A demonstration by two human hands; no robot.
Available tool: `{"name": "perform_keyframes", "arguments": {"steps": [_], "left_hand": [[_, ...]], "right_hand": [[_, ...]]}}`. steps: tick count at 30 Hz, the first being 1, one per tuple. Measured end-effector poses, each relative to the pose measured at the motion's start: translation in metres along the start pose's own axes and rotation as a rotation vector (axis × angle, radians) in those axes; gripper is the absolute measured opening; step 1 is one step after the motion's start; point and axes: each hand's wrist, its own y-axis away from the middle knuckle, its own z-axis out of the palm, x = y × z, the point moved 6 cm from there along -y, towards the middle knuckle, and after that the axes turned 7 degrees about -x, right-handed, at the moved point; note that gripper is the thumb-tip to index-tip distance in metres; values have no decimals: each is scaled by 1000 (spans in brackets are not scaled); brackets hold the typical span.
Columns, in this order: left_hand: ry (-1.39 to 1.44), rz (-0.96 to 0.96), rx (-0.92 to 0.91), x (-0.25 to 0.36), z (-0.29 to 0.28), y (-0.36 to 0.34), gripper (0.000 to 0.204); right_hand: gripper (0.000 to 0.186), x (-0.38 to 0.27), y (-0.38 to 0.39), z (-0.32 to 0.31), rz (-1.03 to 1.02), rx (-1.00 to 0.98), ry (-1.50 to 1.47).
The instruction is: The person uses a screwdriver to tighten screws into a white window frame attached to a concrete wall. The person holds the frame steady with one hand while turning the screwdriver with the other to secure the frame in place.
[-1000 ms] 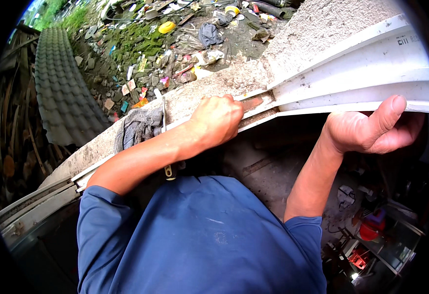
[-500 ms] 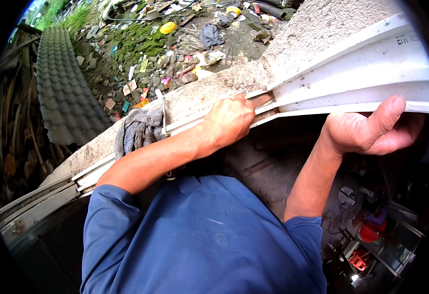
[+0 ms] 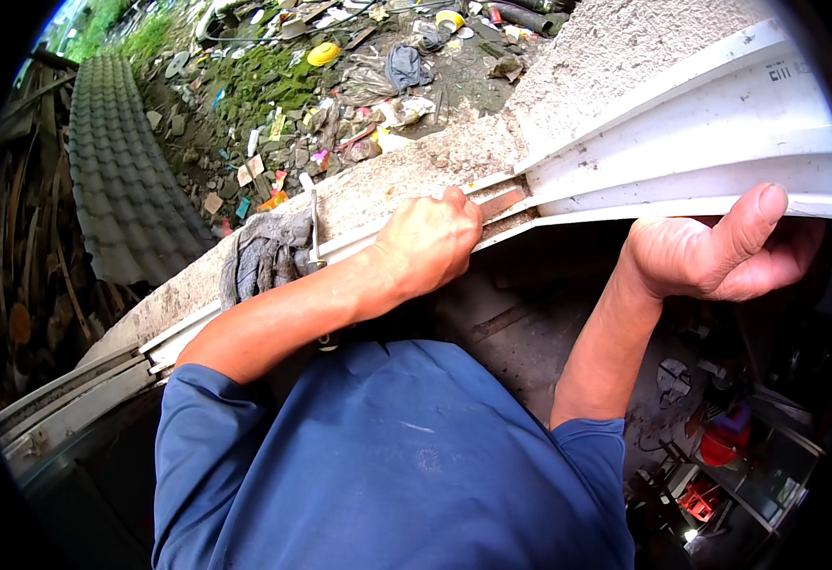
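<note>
While the left hand (image 3: 432, 236) works low over the track (image 3: 349, 244), its fingers are curled tightly and seem to be clamped on a flat brown strip (image 3: 503, 202). The strip shows past the knuckles, inside the channel, and it points toward the end of the white panel (image 3: 701, 133). The part under the hand is hidden, so I cannot tell how it is gripped. The right hand (image 3: 715, 256) is at the lower edge of the panel, with the thumb raised and apart from the bent fingers. Whether it presses on the panel or only rests beside it, I cannot tell, because some fingers go into shadow. On the rough sill (image 3: 454, 157), near the left forearm, lies a grey cloth (image 3: 268, 252), and just beside it a thin rod (image 3: 315, 228) stands across the edge. In my judgement, the step in hand is work with the strip inside the channel, close to the joint between track and panel. A further move here would call for keeping the strip flat and in line with the channel walls, with a firm grip of the left hand, and for care that its tip does not catch at the joint.
</note>
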Motion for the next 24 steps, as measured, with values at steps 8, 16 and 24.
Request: {"name": "perform_keyframes", "arguments": {"steps": [8, 16, 24], "left_hand": [[-247, 50, 139, 11, -5, 0, 11], [-392, 70, 254, 23, 6, -6, 9], [-500, 103, 202, 35, 20, -14, 21]], "right_hand": [[67, 2, 0, 0, -4, -1, -57], [65, 3, 2, -1, -6, 22, -55], [64, 2, -1, 1, 2, 3, -44]]}}
